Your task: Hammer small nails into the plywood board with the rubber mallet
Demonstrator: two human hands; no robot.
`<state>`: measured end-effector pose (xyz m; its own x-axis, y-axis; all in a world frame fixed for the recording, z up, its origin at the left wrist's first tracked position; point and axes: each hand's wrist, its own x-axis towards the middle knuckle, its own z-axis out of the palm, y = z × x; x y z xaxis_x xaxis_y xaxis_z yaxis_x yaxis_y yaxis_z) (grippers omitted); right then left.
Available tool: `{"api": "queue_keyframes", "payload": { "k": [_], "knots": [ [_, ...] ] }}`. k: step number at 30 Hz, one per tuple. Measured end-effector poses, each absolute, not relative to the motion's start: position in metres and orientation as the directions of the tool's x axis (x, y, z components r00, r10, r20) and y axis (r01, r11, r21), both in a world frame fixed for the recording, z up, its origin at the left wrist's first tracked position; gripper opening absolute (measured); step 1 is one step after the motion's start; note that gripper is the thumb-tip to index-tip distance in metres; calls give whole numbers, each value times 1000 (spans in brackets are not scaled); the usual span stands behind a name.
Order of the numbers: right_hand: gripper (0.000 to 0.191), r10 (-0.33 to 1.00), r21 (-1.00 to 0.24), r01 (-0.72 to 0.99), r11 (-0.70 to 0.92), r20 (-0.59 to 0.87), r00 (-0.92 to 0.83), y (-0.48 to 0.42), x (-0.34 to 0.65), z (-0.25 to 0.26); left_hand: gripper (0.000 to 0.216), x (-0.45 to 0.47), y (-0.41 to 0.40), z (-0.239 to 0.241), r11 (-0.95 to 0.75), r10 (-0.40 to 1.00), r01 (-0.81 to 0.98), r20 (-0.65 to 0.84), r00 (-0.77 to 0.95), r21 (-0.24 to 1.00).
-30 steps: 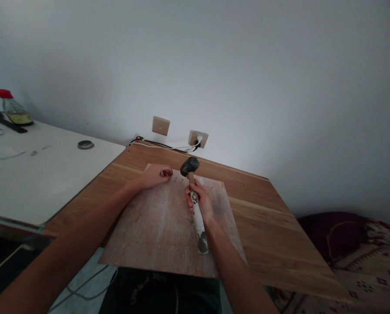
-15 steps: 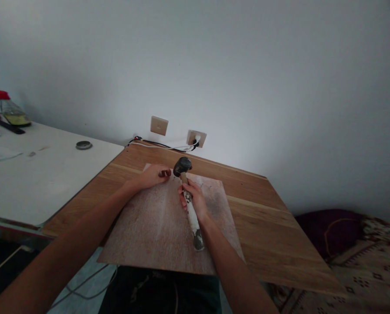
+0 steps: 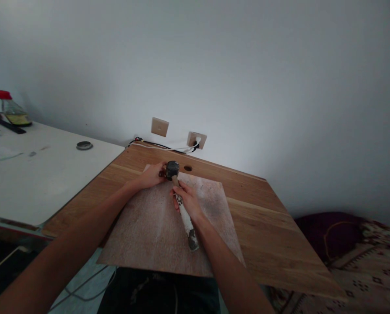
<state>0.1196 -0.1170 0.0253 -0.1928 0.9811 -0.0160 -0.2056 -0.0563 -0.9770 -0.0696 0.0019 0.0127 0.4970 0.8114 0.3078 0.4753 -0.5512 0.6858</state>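
Far left: bottle with red cap [image 3: 5, 107] and a dark tool [image 3: 8, 125] lying just in front of it, both at the back of the white worktop [image 3: 34, 187]. A small round dark disc [image 3: 84, 145] sits alone near that worktop's right edge.

The left forearm comes in from bottom left. The left hand [image 3: 152, 175] rests on the far edge of the board [image 3: 149, 235], palm down. Its grip is pinched closed, with the fingertips curled in right beside the hammer head. Whatever is between the fingertips is too small to tell.

The hammer [image 3: 172, 170] has a black head and a whitish, stained handle. The head is low at the far edge of the board, touching or just off the left fingertips; I cannot tell if it contacts the board. The right hand [image 3: 186, 201] has its grip wrapped closed around the handle, high up near the head. The handle butt sticks out back past the wrist, angled toward the person.

The board is a thin reddish-brown sheet lying flat on the wooden worktop [image 3: 273, 231], its near edge overhanging toward the person.

On the wall behind are a beige switch plate [image 3: 160, 127] and a socket [image 3: 196, 140] with a white plug in it. Cables run along the worktop's back edge. There is a small hole [image 3: 188, 168] in the wooden worktop just right of the hammer head.

Far right, lower down: dark cushion [image 3: 328, 235], then patterned fabric [image 3: 367, 270].
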Motion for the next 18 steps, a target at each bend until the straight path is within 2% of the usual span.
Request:
{"api": "queue_keyframes", "payload": {
  "k": [7, 13, 15, 18],
  "knots": [
    [37, 982, -983, -174, -62, -28, -189, -116, 121, 26, 55, -68, 1, 15, -548, 814, 489, 297, 500, 679],
    [36, 984, -982, -174, -72, -41, -175, -117, 125, 33, 46, -68, -1, 17, -543, 816, 516, 270, 512, 663],
    [35, 984, -980, -187, -74, -41, -175, -117, 133, 40, 42, -66, -5, 22, -570, 807, 539, 300, 509, 620],
    [34, 992, -956, -292, -34, 5, -129, -117, 153, 51, 35, -57, -22, 37, -662, 748, 537, 412, 521, 523]
  ]
}}
